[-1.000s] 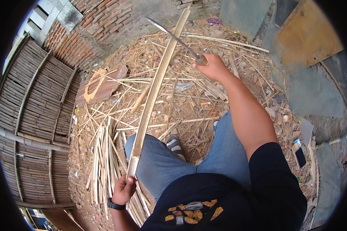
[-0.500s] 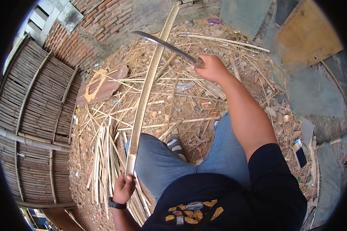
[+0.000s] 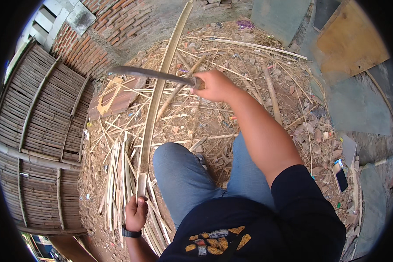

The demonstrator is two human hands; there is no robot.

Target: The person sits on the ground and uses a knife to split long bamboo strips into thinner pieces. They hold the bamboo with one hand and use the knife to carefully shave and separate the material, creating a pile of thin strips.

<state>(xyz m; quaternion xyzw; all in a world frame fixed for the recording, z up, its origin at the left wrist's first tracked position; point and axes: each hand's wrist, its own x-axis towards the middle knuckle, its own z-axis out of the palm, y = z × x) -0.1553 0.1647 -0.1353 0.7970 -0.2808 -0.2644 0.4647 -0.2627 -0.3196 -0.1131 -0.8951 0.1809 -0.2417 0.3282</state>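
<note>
1. Biggest 1st: ground (image 3: 86,214), brown dirt w/ straw, rubble & loose sticks all over.
2. Brick wall (image 3: 85,52), far side, orange bricks w/ grey patches.
3. Slatted bamboo panel (image 3: 39,98), far L, poles running across the slats.
4. And here's the split bamboo (image 3: 154,105)! Long, pale, hollow face showing, stretching away in front of the body; near end in L hand (image 3: 136,214), mid-length passing just L of the L knee (image 3: 172,159).
5. Stick pile (image 3: 115,185), on the ground L of the split bamboo, loosely fanned, approx lengthwise.
6. Knife (image 3: 155,74): long dark blade, tip pointing L, crossing in front of the bamboo in this view; can't tell if they touch.
7. R hand (image 3: 214,86): grip closed firmly round the knife's handle, arm reaching fwd.
8. L hand: grip closed round the bamboo's near end, thumb on top.
9. Phone (image 3: 342,180), far R, dark screen up.
10. Smallest: black wristband (image 3: 131,232), L wrist.
</note>
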